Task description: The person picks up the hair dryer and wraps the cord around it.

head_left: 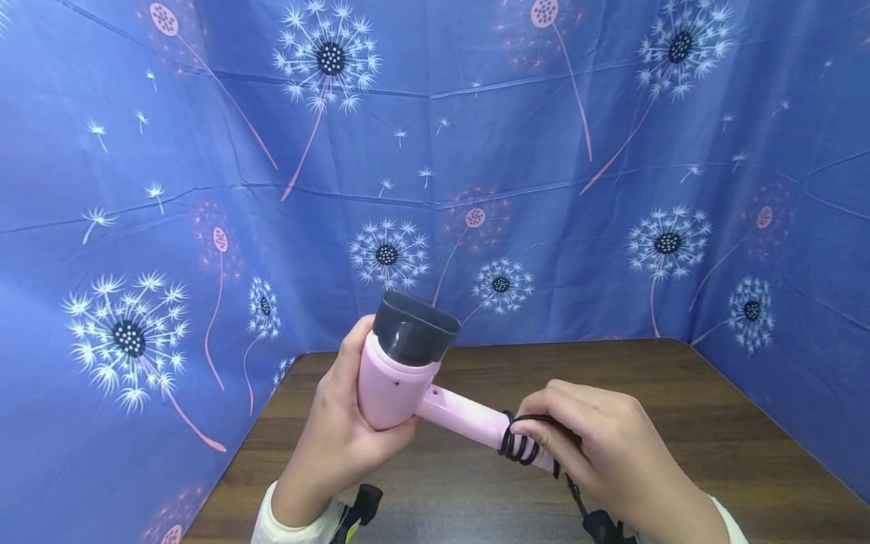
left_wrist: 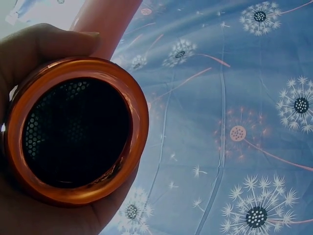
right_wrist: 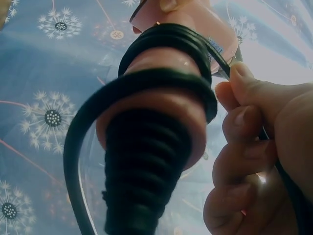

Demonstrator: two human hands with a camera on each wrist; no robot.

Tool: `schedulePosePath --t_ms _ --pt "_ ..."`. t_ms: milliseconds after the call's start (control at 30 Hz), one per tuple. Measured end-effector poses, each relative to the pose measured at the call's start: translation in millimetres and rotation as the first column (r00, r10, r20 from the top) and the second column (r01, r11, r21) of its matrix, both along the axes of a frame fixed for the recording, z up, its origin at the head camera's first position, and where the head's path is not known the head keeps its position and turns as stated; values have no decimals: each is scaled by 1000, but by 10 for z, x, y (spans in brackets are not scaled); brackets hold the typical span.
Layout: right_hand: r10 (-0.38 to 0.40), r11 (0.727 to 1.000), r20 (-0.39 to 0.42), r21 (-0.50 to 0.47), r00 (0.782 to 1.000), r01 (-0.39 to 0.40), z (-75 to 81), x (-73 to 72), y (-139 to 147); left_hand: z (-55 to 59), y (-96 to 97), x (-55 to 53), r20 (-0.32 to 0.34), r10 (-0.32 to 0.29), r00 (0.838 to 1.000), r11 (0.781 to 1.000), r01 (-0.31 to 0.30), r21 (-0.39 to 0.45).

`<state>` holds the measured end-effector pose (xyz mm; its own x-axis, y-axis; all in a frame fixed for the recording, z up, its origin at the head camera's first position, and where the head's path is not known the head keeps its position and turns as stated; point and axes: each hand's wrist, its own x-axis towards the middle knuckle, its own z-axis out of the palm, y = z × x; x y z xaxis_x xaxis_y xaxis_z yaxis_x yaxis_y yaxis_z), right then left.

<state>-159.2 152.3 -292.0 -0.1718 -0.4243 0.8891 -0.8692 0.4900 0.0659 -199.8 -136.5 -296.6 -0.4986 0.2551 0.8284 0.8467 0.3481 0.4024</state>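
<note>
A pink hair dryer (head_left: 397, 385) with a dark nozzle (head_left: 414, 329) is held up above the table, its handle slanting down to the right. My left hand (head_left: 356, 415) grips the dryer's body from the left and below; the left wrist view shows its round rear grille (left_wrist: 76, 132) ringed by the fingers. Several turns of black cord (head_left: 519, 442) are wound round the handle's lower end. In the right wrist view a ribbed cord sleeve (right_wrist: 144, 166) leaves the handle's end. My right hand (head_left: 598, 446) pinches the cord beside the handle between thumb and fingers.
A brown wooden table (head_left: 476, 499) lies under both hands. Blue cloth with a dandelion print (head_left: 544, 264) hangs behind it and along both sides. Black wrist devices (head_left: 367, 506) show at the cuffs.
</note>
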Motion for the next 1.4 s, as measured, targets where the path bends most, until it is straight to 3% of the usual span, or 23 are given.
schedulePosePath --t_ms 300,533,900,1133,1400 --pt "24 1000 8 14 1000 -24 22 -20 70 -8 4 -11 1 -70 998 998 70 0" --pt "138 988 32 62 990 -140 24 -45 120 -19 -19 -33 -7 -126 992 991 126 -34" --pt "257 964 38 59 966 -259 53 -59 131 -21 -57 -29 41 -215 976 976 216 -4" --pt "282 957 53 58 958 -285 31 -95 140 -11 -54 -20 63 -276 959 961 275 16" --pt "273 961 65 24 960 -275 32 -87 115 -10 -59 -1 65 -307 950 951 304 55"
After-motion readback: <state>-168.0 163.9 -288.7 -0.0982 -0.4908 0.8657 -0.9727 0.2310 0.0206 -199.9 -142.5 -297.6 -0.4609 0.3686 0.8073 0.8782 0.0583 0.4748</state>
